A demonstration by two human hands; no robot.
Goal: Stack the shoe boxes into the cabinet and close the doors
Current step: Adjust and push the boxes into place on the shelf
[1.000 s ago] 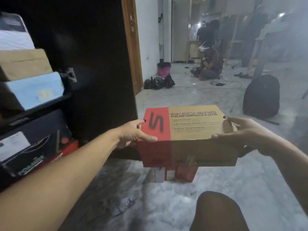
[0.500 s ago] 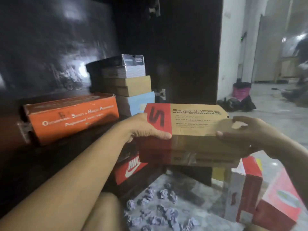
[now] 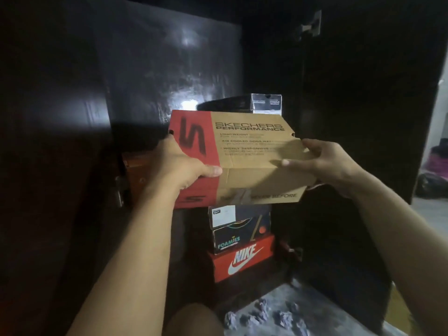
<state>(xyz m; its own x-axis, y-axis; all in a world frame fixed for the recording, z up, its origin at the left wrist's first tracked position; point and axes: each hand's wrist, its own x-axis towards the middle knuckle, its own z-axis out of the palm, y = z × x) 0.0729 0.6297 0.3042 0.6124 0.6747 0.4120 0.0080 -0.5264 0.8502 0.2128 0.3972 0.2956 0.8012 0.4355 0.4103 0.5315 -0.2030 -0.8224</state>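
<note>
A brown and red Skechers shoe box (image 3: pixel 252 151) is held level in front of the dark open cabinet (image 3: pixel 169 69). My left hand (image 3: pixel 179 166) grips its red left end, my right hand (image 3: pixel 322 161) its brown right end. Behind it, on the upper shelf, the top of a black box (image 3: pixel 242 104) shows, and an orange box (image 3: pixel 135 175) peeks out at the left. Below, on the lower shelf, a dark box with a white label (image 3: pixel 240 215) sits on a Foamies box (image 3: pixel 240 240), which rests on a red Nike box (image 3: pixel 242 259).
The cabinet's right door (image 3: pixel 363 117) stands open, with a metal hinge (image 3: pixel 311 25) near its top. Grey marble floor (image 3: pixel 278 311) lies below, my knee (image 3: pixel 194 321) at the bottom edge. A lit room with a pink bin (image 3: pixel 438 163) shows at the far right.
I have turned from the room toward the cabinet. The Skechers box, still in both hands, has come up and closer to the upper shelf, now covering most of the stacked boxes there.
</note>
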